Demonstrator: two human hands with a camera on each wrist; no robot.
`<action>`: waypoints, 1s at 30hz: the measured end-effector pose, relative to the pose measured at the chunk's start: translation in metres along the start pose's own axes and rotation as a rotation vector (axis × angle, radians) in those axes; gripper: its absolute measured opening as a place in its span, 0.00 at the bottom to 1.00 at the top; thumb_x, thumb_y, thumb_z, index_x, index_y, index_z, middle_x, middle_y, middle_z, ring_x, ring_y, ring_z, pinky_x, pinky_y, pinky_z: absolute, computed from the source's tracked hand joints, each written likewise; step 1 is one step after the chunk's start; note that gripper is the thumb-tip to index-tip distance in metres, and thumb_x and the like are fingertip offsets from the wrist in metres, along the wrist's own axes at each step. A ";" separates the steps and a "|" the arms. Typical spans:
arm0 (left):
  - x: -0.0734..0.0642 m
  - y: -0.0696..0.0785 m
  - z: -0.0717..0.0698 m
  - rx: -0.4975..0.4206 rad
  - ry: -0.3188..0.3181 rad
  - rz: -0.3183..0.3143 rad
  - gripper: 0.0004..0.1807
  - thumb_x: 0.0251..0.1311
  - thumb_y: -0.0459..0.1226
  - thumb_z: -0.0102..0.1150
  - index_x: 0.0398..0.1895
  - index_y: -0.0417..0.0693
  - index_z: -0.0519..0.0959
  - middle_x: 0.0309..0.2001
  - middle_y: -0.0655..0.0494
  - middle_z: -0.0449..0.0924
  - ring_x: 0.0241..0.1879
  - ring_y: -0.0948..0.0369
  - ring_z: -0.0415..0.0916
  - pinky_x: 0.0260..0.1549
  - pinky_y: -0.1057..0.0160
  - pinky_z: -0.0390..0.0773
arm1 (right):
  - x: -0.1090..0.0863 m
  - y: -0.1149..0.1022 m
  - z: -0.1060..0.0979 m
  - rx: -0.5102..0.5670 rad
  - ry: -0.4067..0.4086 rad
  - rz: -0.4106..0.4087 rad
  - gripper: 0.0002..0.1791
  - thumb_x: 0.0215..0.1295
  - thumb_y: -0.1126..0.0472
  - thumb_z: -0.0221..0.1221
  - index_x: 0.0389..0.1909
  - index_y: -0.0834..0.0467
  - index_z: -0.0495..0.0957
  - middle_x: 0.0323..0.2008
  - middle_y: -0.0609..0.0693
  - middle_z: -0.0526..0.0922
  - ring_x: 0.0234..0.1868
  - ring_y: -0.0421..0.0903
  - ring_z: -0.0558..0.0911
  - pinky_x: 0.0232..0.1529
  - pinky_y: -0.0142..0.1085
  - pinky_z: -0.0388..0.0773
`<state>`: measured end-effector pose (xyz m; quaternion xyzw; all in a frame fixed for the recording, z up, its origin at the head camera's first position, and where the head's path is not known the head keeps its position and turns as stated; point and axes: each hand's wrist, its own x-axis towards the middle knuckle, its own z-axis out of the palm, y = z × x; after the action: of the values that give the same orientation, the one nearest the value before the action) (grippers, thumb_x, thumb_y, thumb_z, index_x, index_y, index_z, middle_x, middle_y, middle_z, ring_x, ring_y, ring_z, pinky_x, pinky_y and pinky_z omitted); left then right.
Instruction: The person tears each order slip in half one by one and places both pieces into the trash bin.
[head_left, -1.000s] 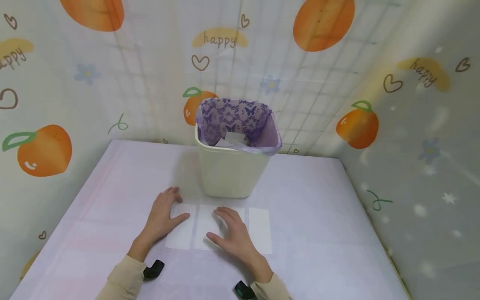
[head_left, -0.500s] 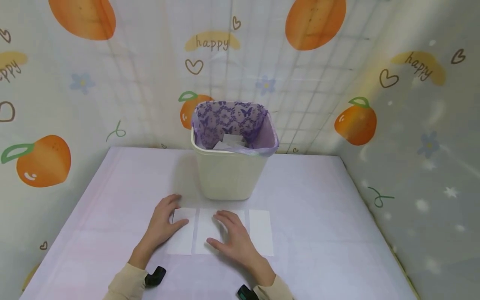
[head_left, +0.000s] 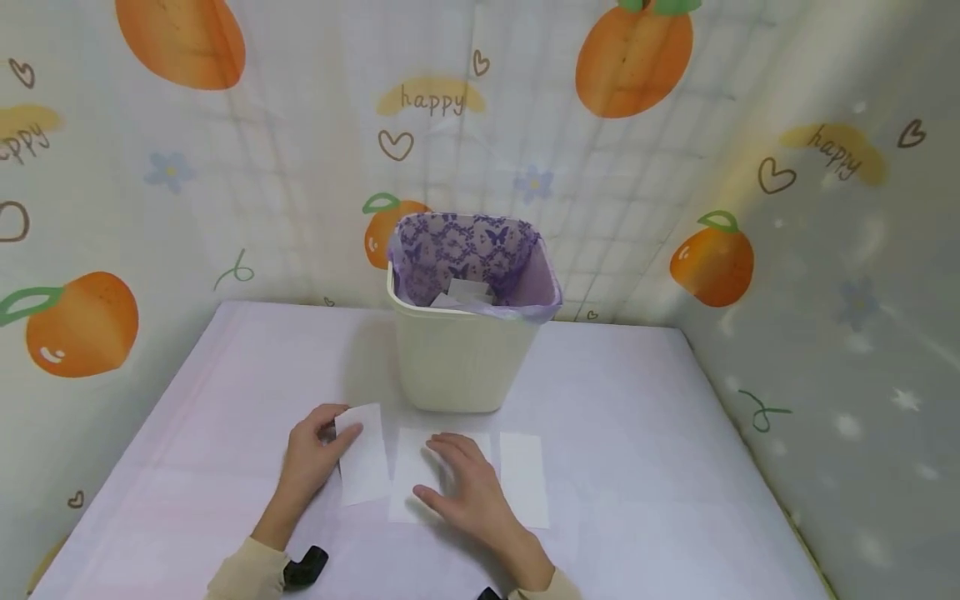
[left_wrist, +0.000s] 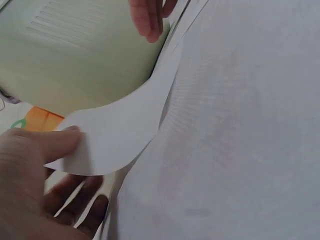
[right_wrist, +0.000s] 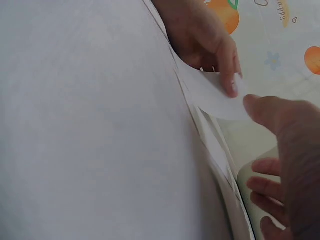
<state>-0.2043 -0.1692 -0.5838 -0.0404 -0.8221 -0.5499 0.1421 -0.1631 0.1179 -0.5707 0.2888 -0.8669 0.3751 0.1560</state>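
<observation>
My left hand (head_left: 310,450) pinches a white strip of paper (head_left: 363,467) by its upper left corner, thumb on top. In the left wrist view the paper (left_wrist: 117,135) curves up from the table, its far end still low against the surface. My right hand (head_left: 472,492) hovers over a wider white paper (head_left: 408,467) in the middle, thumb and fingers spread and relaxed, holding nothing. A third white paper (head_left: 525,479) lies flat to the right of that hand. In the right wrist view my right hand (right_wrist: 285,150) shows open, with the lifted paper beyond its thumb.
A cream bin (head_left: 465,362) with a purple patterned liner (head_left: 476,242) stands just behind the papers. White paper pieces (head_left: 470,292) lie inside it. A pale cloth covers the table (head_left: 622,433), and a printed curtain (head_left: 300,167) hangs around the back and sides.
My left hand has closed its thumb and fingers on the left paper and raised its upper left edge, tilting it. The right hand keeps its place. The head view has shifted slightly.
</observation>
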 end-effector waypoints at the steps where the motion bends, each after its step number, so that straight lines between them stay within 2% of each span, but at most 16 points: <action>1: -0.001 0.003 -0.001 -0.035 0.009 -0.023 0.12 0.63 0.42 0.75 0.47 0.49 0.87 0.48 0.52 0.88 0.45 0.59 0.83 0.42 0.67 0.81 | -0.001 -0.001 0.000 -0.003 0.015 -0.012 0.34 0.59 0.48 0.76 0.62 0.60 0.81 0.63 0.55 0.83 0.68 0.53 0.78 0.64 0.53 0.77; 4: -0.001 0.011 -0.002 -0.155 0.024 -0.084 0.12 0.64 0.42 0.74 0.45 0.44 0.87 0.42 0.50 0.85 0.38 0.60 0.81 0.33 0.67 0.81 | 0.000 -0.002 0.000 0.007 0.075 -0.047 0.32 0.58 0.52 0.77 0.61 0.62 0.81 0.59 0.56 0.84 0.65 0.54 0.80 0.62 0.52 0.78; 8: -0.002 0.019 -0.003 -0.343 0.029 -0.211 0.15 0.63 0.40 0.75 0.46 0.38 0.85 0.40 0.52 0.82 0.38 0.60 0.78 0.34 0.67 0.81 | 0.002 0.000 0.002 0.034 0.132 -0.074 0.30 0.59 0.54 0.77 0.60 0.61 0.81 0.57 0.54 0.85 0.61 0.53 0.82 0.60 0.49 0.79; 11: -0.002 0.024 -0.004 -0.470 0.046 -0.312 0.18 0.63 0.38 0.75 0.48 0.35 0.84 0.40 0.55 0.84 0.39 0.62 0.79 0.36 0.67 0.83 | 0.002 0.001 0.004 0.063 0.136 -0.093 0.29 0.60 0.55 0.76 0.60 0.62 0.81 0.56 0.54 0.86 0.60 0.52 0.83 0.60 0.47 0.79; 13: -0.002 0.027 -0.004 -0.533 0.073 -0.346 0.17 0.63 0.37 0.75 0.49 0.34 0.83 0.39 0.56 0.85 0.37 0.63 0.81 0.33 0.67 0.83 | 0.001 0.003 0.004 0.073 0.125 -0.103 0.28 0.61 0.54 0.76 0.60 0.62 0.81 0.56 0.53 0.86 0.60 0.52 0.83 0.61 0.46 0.78; 18: 0.000 0.031 -0.008 -0.650 0.124 -0.359 0.12 0.65 0.36 0.73 0.45 0.39 0.83 0.37 0.56 0.84 0.34 0.64 0.81 0.27 0.68 0.77 | 0.002 0.003 0.002 0.068 0.084 -0.101 0.28 0.62 0.53 0.75 0.60 0.61 0.81 0.57 0.51 0.86 0.62 0.49 0.82 0.63 0.44 0.77; 24: 0.001 0.031 -0.009 -0.741 0.143 -0.338 0.07 0.66 0.34 0.71 0.42 0.42 0.83 0.37 0.55 0.83 0.33 0.63 0.83 0.26 0.68 0.77 | 0.002 0.002 0.001 0.080 0.055 -0.100 0.28 0.62 0.55 0.75 0.60 0.60 0.81 0.56 0.51 0.87 0.62 0.48 0.82 0.63 0.42 0.77; 27: -0.002 0.032 -0.004 -0.776 0.146 -0.305 0.07 0.66 0.32 0.71 0.44 0.41 0.84 0.38 0.55 0.85 0.35 0.62 0.84 0.28 0.68 0.81 | 0.003 -0.001 0.000 0.104 0.036 -0.119 0.27 0.65 0.56 0.73 0.63 0.58 0.80 0.57 0.51 0.86 0.63 0.48 0.82 0.65 0.41 0.76; 30: -0.006 0.033 0.004 -0.798 0.125 -0.278 0.08 0.66 0.30 0.70 0.45 0.39 0.84 0.40 0.55 0.87 0.39 0.62 0.86 0.35 0.66 0.85 | 0.003 -0.004 0.000 0.146 0.002 -0.141 0.26 0.70 0.57 0.69 0.66 0.57 0.78 0.57 0.50 0.86 0.64 0.47 0.82 0.66 0.40 0.76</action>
<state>-0.1918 -0.1518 -0.5575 0.0525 -0.5322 -0.8403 0.0892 -0.1631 0.1149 -0.5670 0.3593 -0.8147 0.4257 0.1613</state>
